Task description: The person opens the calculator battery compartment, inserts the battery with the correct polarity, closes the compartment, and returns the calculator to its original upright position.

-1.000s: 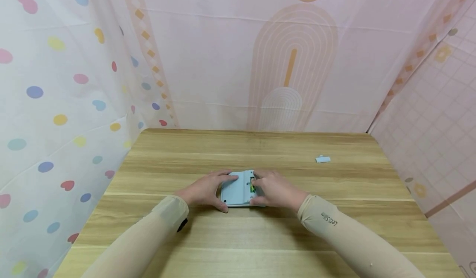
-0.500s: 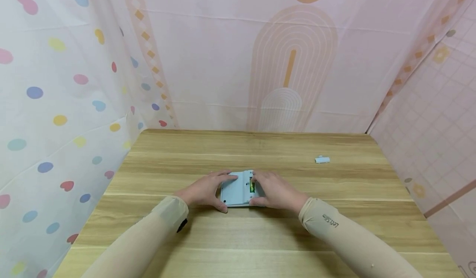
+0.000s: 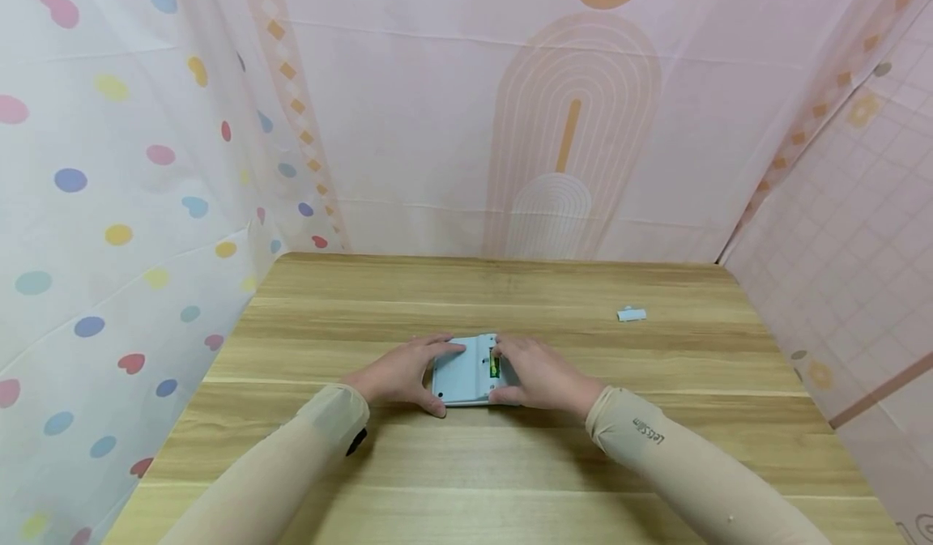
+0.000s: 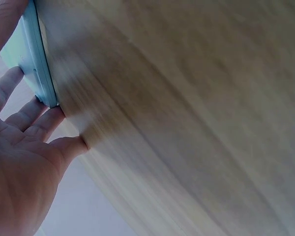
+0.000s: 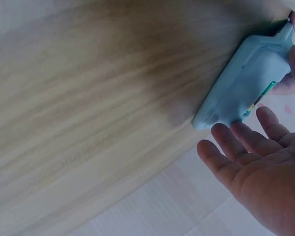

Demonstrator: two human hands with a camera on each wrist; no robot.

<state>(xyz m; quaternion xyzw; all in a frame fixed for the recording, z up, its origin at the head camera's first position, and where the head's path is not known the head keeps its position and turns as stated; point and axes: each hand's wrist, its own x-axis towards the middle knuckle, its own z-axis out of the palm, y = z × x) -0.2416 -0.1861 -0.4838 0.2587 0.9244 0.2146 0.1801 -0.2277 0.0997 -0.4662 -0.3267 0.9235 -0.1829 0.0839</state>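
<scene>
A light blue calculator (image 3: pixel 457 371) lies on the wooden table, its underside facing up. In its uncovered battery slot sits a green battery (image 3: pixel 495 364). My left hand (image 3: pixel 397 375) holds the calculator's left end, thumb at the near corner and fingers over the far side. Across the right end, my right hand (image 3: pixel 545 376) grips between thumb and fingers, with the index fingertip by the battery. The left wrist view shows the calculator's edge (image 4: pixel 39 59) against the fingers. From the right wrist, the slot end of the calculator (image 5: pixel 246 81) shows beside several fingertips.
A small light blue battery cover (image 3: pixel 631 314) lies on the table (image 3: pixel 466 480) toward the back right. Patterned cloth curtains (image 3: pixel 408 124) stand behind the table and on both sides.
Between one second and half a second ago, the right index fingertip shifted slightly off the battery toward the far end of the slot. The left hand and calculator hold still.
</scene>
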